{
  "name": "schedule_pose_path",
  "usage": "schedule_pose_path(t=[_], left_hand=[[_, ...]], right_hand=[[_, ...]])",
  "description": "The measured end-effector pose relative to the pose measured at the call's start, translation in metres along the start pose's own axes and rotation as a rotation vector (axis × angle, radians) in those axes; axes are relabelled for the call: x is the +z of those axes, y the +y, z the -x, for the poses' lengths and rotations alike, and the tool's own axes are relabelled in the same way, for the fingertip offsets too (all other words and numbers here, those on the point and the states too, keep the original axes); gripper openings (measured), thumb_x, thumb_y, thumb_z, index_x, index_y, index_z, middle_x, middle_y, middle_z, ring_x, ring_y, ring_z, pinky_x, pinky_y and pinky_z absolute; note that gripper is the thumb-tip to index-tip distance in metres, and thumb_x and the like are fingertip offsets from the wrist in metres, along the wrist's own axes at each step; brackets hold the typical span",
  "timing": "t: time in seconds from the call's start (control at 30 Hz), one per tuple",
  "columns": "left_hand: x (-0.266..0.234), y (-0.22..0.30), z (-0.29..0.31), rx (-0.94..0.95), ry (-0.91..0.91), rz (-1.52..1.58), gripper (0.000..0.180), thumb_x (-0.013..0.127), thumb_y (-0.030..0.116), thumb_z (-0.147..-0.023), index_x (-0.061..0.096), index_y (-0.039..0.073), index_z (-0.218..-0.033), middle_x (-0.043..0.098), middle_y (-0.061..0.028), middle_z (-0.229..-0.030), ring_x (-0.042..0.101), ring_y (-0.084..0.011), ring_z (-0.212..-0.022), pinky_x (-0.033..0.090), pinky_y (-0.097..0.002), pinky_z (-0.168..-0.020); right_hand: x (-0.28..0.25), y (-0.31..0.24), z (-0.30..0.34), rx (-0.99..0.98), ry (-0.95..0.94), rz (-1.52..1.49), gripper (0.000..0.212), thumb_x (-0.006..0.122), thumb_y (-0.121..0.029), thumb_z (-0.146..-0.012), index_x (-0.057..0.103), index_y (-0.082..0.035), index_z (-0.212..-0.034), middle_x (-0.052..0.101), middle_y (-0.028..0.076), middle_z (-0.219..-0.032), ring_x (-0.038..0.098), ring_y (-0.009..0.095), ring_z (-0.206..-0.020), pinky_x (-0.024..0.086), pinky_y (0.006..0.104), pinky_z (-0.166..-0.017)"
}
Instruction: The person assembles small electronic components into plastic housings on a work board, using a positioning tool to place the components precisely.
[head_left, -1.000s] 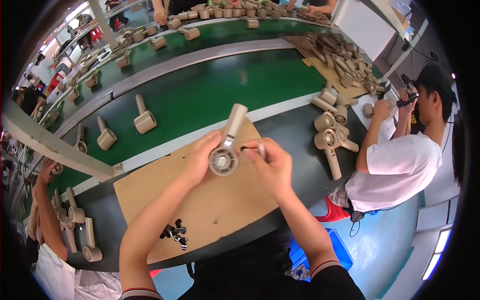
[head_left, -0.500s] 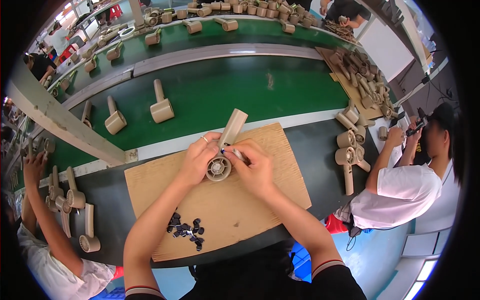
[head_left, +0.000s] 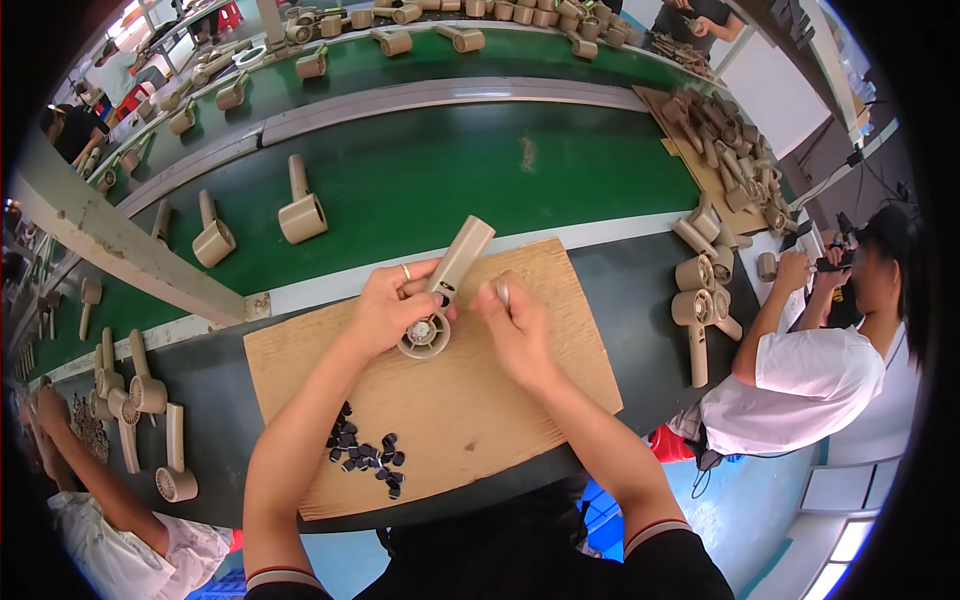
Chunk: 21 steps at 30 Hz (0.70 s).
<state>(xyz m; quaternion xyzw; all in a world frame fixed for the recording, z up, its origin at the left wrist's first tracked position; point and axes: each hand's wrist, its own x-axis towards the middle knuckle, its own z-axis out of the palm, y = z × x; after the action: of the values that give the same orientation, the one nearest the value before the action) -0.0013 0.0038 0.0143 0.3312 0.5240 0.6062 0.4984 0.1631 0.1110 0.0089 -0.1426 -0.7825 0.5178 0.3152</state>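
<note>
My left hand [head_left: 388,303] grips a beige hair-dryer body [head_left: 443,288] by its round barrel, open end toward me and handle pointing away to the upper right. My right hand [head_left: 513,318] is closed around a thin metal tool [head_left: 502,292], its tip beside the dryer's handle base. Both hands hover over a brown cardboard sheet [head_left: 480,400] on the dark worktable. A small pile of several black parts [head_left: 362,452] lies on the sheet near my left forearm.
A green conveyor belt [head_left: 480,170] carries beige dryer bodies [head_left: 300,205]. More dryer bodies stand at the right [head_left: 700,290] and left [head_left: 140,410] of the table. A person in a white shirt [head_left: 800,380] works at the right; another person [head_left: 110,530] at the lower left.
The view has shifted slightly. My right hand has drawn closer to the dryer's handle base, and the dryers on the belt have moved to the right.
</note>
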Motion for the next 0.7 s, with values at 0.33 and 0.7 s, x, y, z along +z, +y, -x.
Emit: schedule_pose_path(t=[0.33,0.7], left_hand=[[0.003,0.004,-0.001,-0.001,-0.017,-0.113,0.053,0.054,-0.001,-0.082,0.055,-0.001,-0.135,0.071,-0.0097,-0.089,0.065,-0.0099,-0.078,0.052,-0.0254,-0.071],[0.009,0.009,0.002,-0.010,-0.011,-0.118,0.050,0.053,-0.003,-0.082,0.057,-0.002,-0.132,0.070,-0.0086,-0.096,0.065,-0.0105,-0.075,0.053,-0.0251,-0.070]], right_hand=[[0.001,0.001,-0.009,0.166,-0.309,0.820,0.014,0.056,-0.007,-0.084,0.055,0.002,-0.093,0.068,0.023,-0.083,0.068,0.041,-0.075,0.054,0.0492,-0.064],[-0.001,-0.015,-0.018,0.245,-0.471,0.932,0.013,0.057,-0.005,-0.085,0.056,0.003,-0.095,0.068,0.023,-0.087,0.070,0.036,-0.080,0.056,0.0462,-0.069]])
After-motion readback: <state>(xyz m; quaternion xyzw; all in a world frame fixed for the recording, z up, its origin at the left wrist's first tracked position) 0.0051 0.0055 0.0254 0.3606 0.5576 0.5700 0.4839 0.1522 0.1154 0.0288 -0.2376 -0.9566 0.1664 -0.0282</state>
